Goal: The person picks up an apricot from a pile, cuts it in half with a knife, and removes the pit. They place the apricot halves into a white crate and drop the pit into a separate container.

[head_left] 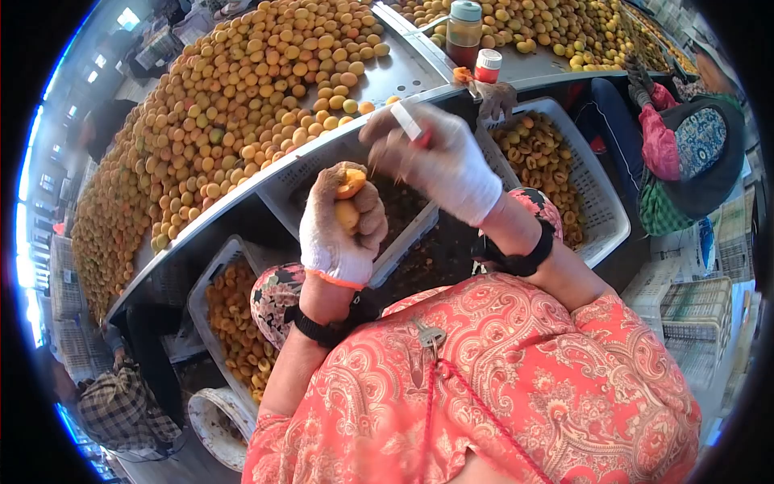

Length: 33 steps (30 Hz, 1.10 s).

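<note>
My left hand (343, 228), in a soiled white glove, is closed around two orange apricots (349, 198), one sticking out at the top of the fist. My right hand (439, 157), also gloved, grips a small knife (409, 123) with a white handle, held just right of the fruit and slightly above it. Both hands hover over a white plastic crate (395, 250) holding dark pits. A big heap of whole apricots (242, 105) covers the metal table (403, 73) beyond.
A crate of halved apricots (548, 161) sits to the right, another (234, 323) at lower left. A jar (465, 31) and a small red bottle (487, 66) stand on the table. Another person's gloved hand (496, 97) rests near them; a seated person (685, 153) is far right.
</note>
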Tool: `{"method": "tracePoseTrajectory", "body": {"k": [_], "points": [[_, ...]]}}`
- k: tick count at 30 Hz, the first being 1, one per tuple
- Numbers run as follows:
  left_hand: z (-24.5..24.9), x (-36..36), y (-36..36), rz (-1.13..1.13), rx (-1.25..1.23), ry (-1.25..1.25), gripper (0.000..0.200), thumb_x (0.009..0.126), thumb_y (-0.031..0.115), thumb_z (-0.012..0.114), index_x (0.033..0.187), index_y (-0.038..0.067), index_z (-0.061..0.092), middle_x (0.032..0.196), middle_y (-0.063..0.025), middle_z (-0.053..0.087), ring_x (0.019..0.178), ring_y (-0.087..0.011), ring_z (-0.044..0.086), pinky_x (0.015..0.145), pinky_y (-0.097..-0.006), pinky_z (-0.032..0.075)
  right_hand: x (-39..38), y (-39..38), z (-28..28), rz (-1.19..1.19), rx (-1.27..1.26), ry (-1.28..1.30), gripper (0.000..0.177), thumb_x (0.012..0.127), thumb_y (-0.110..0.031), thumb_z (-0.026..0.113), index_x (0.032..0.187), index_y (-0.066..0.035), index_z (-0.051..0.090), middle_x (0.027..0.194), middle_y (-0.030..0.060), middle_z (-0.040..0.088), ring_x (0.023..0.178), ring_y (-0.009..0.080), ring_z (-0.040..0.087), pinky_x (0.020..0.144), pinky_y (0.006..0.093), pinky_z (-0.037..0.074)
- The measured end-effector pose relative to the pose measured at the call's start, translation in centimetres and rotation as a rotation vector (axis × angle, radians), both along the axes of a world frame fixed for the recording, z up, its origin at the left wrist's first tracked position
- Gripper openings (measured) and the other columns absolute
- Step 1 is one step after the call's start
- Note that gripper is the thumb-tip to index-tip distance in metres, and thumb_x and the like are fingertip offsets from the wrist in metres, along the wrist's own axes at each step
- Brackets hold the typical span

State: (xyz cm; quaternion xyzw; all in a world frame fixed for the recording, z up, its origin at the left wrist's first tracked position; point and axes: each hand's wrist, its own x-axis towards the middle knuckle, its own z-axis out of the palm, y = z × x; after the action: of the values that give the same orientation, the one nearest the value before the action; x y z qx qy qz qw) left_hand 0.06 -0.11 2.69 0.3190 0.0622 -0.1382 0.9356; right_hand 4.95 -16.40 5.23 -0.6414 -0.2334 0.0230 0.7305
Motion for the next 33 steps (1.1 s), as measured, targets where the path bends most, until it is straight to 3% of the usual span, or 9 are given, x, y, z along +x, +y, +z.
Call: {"method": "tracePoseTrajectory", "body": {"k": [3, 7, 9, 12, 15, 23, 24, 29, 33], "points": [[0.3, -0.5, -0.8, 0.142, 0.088, 0.287, 0.03, 0.095, 0.045, 0.054, 0.086, 0.016, 0.059, 0.07, -0.0003, 0.056, 0.05, -0.0136, 0.043, 0.044, -0.0272, 0.033, -0.5, 1.2, -2.4, -0.085, -0.367, -0.681, 0.029, 0.077, -0.008, 0.073, 0.105, -0.004, 0.064, 0.088, 0.018, 0.064, 0.083, 0.0389, 0.064, 0.072, 0.039, 0.053], [0.7, -1.3, -0.5, 0.181, 0.204, 0.131, 0.012, 0.093, 0.023, 0.054, 0.098, 0.012, 0.055, 0.067, -0.0018, 0.052, 0.045, -0.0117, 0.039, 0.041, -0.0253, 0.029, -1.0, 1.7, -2.3, 0.093, -0.301, -0.309, 0.017, 0.087, -0.009, 0.067, 0.102, -0.001, 0.063, 0.08, 0.006, 0.063, 0.068, 0.0179, 0.064, 0.061, 0.0287, 0.051], [0.0, -2.0, 0.2, 0.172, 0.142, -0.008, 0.014, 0.093, 0.019, 0.055, 0.105, 0.012, 0.055, 0.071, -0.0002, 0.052, 0.045, -0.0085, 0.042, 0.039, -0.0216, 0.027, -1.9, 2.0, -0.2, 0.1, -0.154, 0.302, 0.011, 0.094, -0.012, 0.062, 0.099, -0.002, 0.063, 0.073, -0.0005, 0.058, 0.059, 0.0056, 0.052, 0.05, 0.0213, 0.041], [-1.4, -1.5, 0.6, 0.308, 0.206, -0.029, 0.015, 0.095, 0.022, 0.053, 0.105, 0.011, 0.055, 0.075, -0.0008, 0.053, 0.048, -0.0072, 0.043, 0.039, -0.0217, 0.029, -0.9, 1.6, -1.4, 0.087, -0.101, 0.206, 0.013, 0.096, -0.016, 0.063, 0.101, -0.004, 0.062, 0.07, -0.0023, 0.056, 0.057, 0.0017, 0.047, 0.049, 0.018, 0.035], [-1.2, -2.3, 1.9, 0.156, 0.327, -0.019, 0.019, 0.097, 0.026, 0.051, 0.104, 0.009, 0.056, 0.075, -0.0013, 0.053, 0.05, -0.0067, 0.044, 0.04, -0.0219, 0.03, -1.4, 3.9, -1.7, 0.042, -0.463, -0.467, 0.013, 0.094, -0.008, 0.061, 0.105, -0.002, 0.06, 0.077, 0.0029, 0.06, 0.069, 0.0091, 0.057, 0.065, 0.024, 0.047], [-2.1, -2.7, 4.7, 0.42, 1.01, -0.287, 0.027, 0.096, 0.026, 0.055, 0.101, -0.001, 0.056, 0.079, -0.0228, 0.065, 0.07, -0.0294, 0.065, 0.066, -0.0389, 0.051, -1.7, 6.3, -2.0, 0.018, -0.737, -0.447, 0.015, 0.086, 0.001, 0.06, 0.1, -0.002, 0.056, 0.073, 0.0118, 0.061, 0.063, 0.0202, 0.06, 0.061, 0.0314, 0.049], [-1.3, -3.0, 6.0, 0.44, 0.963, -0.222, 0.017, 0.097, 0.019, 0.055, 0.104, 0.005, 0.061, 0.08, -0.0026, 0.062, 0.068, -0.0097, 0.054, 0.06, -0.0243, 0.045, -1.2, 6.5, -2.8, 0.013, -0.675, -0.343, 0.013, 0.087, -0.001, 0.062, 0.099, -0.002, 0.057, 0.072, 0.009, 0.06, 0.064, 0.0163, 0.058, 0.061, 0.0303, 0.048], [-3.1, -4.0, 17.6, 0.775, 1.039, -0.065, 0.015, 0.097, 0.019, 0.059, 0.108, 0.011, 0.064, 0.083, 0.0005, 0.06, 0.06, -0.0039, 0.048, 0.049, -0.0191, 0.039, 1.2, 5.2, -5.9, 0.06, -0.659, -0.038, 0.009, 0.089, -0.008, 0.068, 0.092, -0.002, 0.062, 0.07, 0.0032, 0.058, 0.066, 0.0087, 0.053, 0.062, 0.0263, 0.046], [-7.4, -5.5, 26.8, 0.759, 0.992, 0.206, 0.022, 0.095, 0.021, 0.06, 0.113, 0.011, 0.062, 0.089, -0.0003, 0.06, 0.068, -0.0063, 0.053, 0.049, -0.0225, 0.042, 2.0, 4.2, -9.1, 0.073, -0.844, -0.136, 0.015, 0.086, -0.013, 0.069, 0.094, -0.001, 0.063, 0.073, 0.0142, 0.064, 0.066, 0.0205, 0.062, 0.065, 0.0328, 0.05]]}}
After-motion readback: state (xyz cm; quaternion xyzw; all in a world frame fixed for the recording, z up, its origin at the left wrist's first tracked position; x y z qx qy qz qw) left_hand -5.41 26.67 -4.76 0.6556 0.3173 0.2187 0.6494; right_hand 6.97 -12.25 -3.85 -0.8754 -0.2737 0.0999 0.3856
